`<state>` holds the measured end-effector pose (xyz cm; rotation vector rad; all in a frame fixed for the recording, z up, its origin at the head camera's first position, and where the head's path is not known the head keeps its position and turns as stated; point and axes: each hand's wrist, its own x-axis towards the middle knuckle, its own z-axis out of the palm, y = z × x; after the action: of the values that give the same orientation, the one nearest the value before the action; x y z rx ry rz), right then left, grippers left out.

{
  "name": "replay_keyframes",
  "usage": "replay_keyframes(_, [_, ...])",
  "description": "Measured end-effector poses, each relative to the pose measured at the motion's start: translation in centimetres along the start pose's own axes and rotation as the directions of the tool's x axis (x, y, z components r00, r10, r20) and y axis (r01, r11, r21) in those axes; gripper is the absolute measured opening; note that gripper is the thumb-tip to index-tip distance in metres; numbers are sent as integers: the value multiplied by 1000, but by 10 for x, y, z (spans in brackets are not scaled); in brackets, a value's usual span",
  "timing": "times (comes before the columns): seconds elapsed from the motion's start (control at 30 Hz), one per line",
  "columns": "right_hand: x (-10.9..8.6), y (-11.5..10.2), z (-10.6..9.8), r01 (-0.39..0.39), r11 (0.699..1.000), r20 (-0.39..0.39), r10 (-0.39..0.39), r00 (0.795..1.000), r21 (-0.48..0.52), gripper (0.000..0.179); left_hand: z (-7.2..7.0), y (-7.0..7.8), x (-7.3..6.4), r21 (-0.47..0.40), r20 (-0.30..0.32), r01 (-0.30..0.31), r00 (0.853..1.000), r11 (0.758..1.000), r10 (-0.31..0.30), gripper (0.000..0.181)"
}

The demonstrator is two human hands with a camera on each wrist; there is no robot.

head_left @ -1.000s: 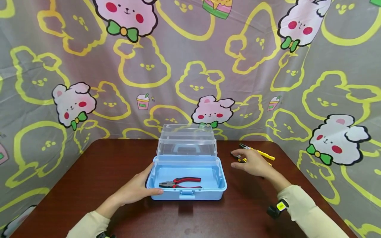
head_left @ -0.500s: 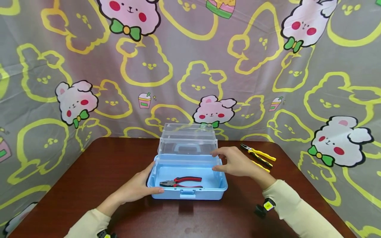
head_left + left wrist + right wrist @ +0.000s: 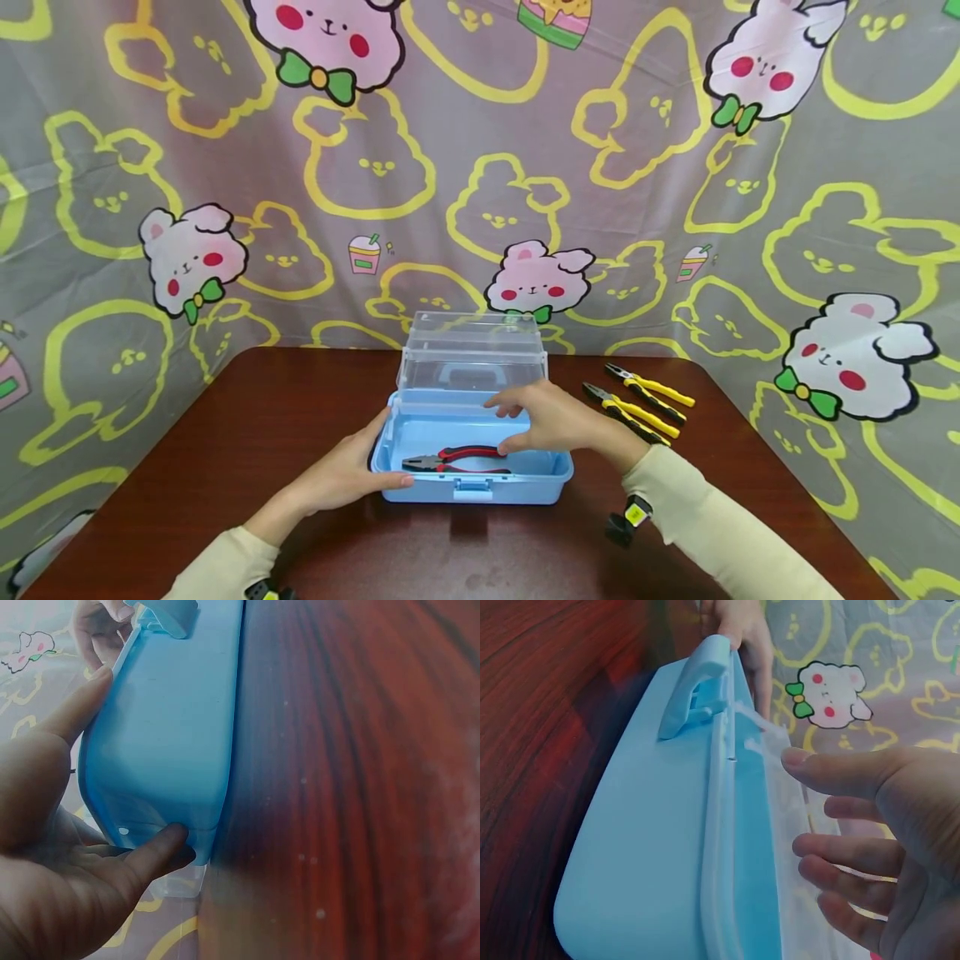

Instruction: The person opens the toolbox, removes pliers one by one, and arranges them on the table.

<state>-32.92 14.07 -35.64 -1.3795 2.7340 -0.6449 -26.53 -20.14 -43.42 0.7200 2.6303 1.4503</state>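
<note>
A light blue toolbox (image 3: 517, 490) stands on the table, its see-through lid (image 3: 472, 371) and upper trays folded up at the back. Inside, near the front wall, lie combination pliers (image 3: 471, 452) with red and black handles. My left hand (image 3: 347, 468) holds the box's left end, thumb on the front rim; the left wrist view shows fingers against the end wall (image 3: 154, 817). Over the right half of the box is my right hand (image 3: 558, 421), fingers spread and nothing between them. Its thumb tip overlaps the pliers' handle end in the head view.
Two pairs of pliers with yellow and black handles lie to the right of the box: one nearer (image 3: 637, 412), one farther back (image 3: 651, 389). A dark wood table (image 3: 292, 400) carries everything. A patterned curtain (image 3: 450, 125) hangs behind and at both sides.
My right hand has moved left from above the yellow-handled pliers to over the toolbox, uncovering those pliers. My left hand has stayed on the box.
</note>
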Motion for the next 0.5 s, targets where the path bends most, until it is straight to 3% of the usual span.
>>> replay_keyframes(0.5, [24,-4,33,18,1000,175,-18,984,4,58,1,0,1,6,-3,11,1000,1000,-11,114])
